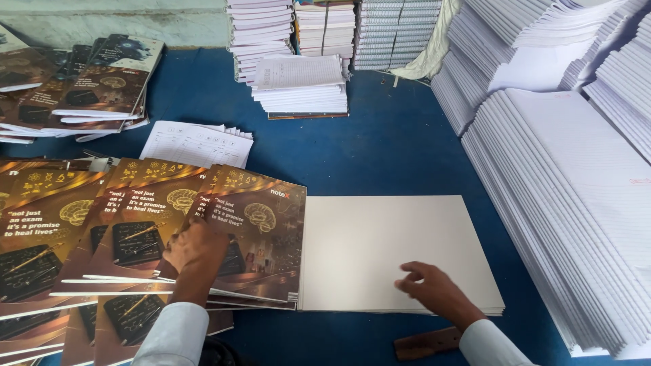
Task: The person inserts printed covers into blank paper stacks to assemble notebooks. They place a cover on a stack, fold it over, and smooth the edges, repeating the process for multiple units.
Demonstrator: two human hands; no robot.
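pressing down on the top printed cover (261, 217), the left hand (196, 249) lies flat-ish, fingers curled loosely, fingertips on the cover's near-left part, nothing gripped. that cover is dark brown and gold with a brain picture, sits on a fanned spread of matching covers (81, 230) running off to the left edge. right hand (434, 290) rests at the near edge of the blank cream sheet stack (393, 244), fingers half spread and bent, tips touching the top sheet; can't tell if it's pinching a sheet. cream stack lies just beside the top cover, to its right, edges touching or nearly so. both on the blue table (366, 149). white sleeves on both wrists. small brown wooden block (427, 343) near the right wrist, at the near edge. far left: more dark covers in a loose pile (88, 88). lined printed sheets (196, 144) just beyond the spread. far centre: short stack of ruled paper (300, 85), taller stacks behind. right side: big sloping stacks of white ruled pages (569, 196).
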